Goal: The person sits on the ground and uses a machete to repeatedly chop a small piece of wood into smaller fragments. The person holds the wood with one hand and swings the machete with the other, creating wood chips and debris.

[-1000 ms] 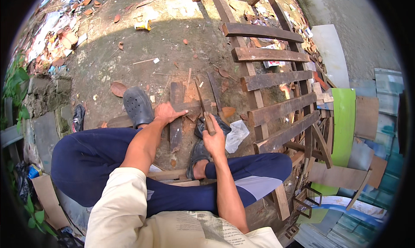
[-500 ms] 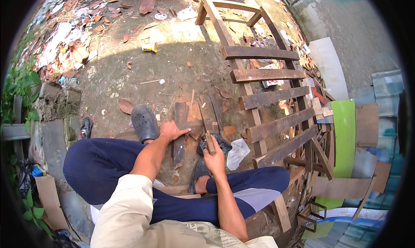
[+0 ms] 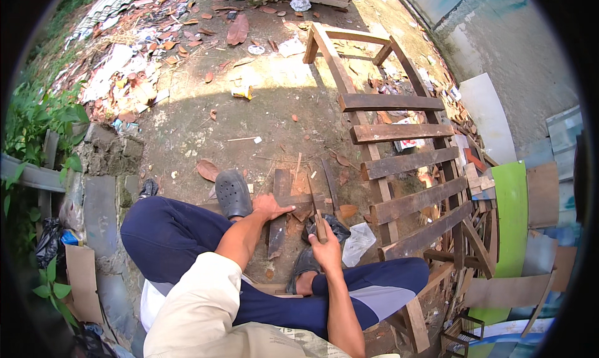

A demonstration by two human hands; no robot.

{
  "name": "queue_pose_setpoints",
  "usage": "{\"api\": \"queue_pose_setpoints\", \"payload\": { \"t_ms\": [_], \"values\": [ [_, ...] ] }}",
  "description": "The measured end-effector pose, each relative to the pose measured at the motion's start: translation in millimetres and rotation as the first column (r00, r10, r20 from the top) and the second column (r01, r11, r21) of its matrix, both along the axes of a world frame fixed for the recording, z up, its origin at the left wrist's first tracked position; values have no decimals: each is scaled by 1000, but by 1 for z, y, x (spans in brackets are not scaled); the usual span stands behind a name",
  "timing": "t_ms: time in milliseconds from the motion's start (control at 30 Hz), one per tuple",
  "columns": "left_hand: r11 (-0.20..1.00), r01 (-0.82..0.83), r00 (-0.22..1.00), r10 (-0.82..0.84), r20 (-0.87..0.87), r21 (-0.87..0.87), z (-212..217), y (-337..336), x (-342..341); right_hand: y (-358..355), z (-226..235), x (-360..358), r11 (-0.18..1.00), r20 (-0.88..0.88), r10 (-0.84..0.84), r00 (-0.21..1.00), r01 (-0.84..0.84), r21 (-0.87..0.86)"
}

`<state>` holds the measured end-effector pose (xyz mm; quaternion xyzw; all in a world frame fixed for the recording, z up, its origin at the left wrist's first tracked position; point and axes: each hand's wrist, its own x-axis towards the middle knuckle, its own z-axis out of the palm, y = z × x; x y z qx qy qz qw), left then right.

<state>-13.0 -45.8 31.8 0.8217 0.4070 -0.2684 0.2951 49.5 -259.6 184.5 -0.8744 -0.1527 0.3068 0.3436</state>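
Tool (image 3: 321, 229) with a brown wooden handle and a thin, dark blade sits in the right hand (image 3: 327, 252) of a person in a cream shirt (image 3: 199, 302) and navy trousers (image 3: 181, 230), fingers closed around the handle and partly hiding it. The left hand (image 3: 268, 206), thumb outstretched, covers part of a flat, dark-brown wooden plank (image 3: 304, 199) lying crosswise on the ground (image 3: 249, 124) by the blade; whether its fingers grip the plank, and whether the blade touches it, cannot be told from above. A second weathered plank (image 3: 277, 236) crosses there lengthwise. Beyond the right hand, a crumpled black plastic bag (image 3: 337, 229) is partly blocked from sight, one clear plastic bag (image 3: 359, 243) just beside it. Two dark grey clogs (image 3: 233, 194) flank the work, and a brown wooden frame (image 3: 419, 199) with five slats stands at right, near the knee (image 3: 405, 274)
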Motion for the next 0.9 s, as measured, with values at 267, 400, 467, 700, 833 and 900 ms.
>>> {"api": "queue_pose_setpoints", "payload": {
  "t_ms": [267, 400, 467, 700, 833, 900],
  "values": [
    [1000, 24, 998, -23, 52, -8, -3, 6, 9, -38, 62, -23, 999, 102, 34, 994, -36, 21],
    [998, 24, 999, -22, 31, -53, -9, 9, 12, 10, 0, 13, 1000, 70, 14, 997, -12, -29],
    [996, 29, 999, -28, 20, -79, -10, 4, 3, -3, 21, 6, 998, -44, 11, 999, -14, -65],
    [999, -8, 1000, 8, -1, -51, -5, 11, 3, -27, 62, -26, 998, 17, 44, 999, -43, -49],
    [995, 21, 1000, -21, -4, -95, -1, 9, 20, 18, -12, 21, 999, 69, 10, 998, -8, -31],
    [999, -10, 1000, 11, 15, -52, -20, 10, -4, 16, 14, 2, 997, 1, 45, 999, -44, -66]
  ]
}}
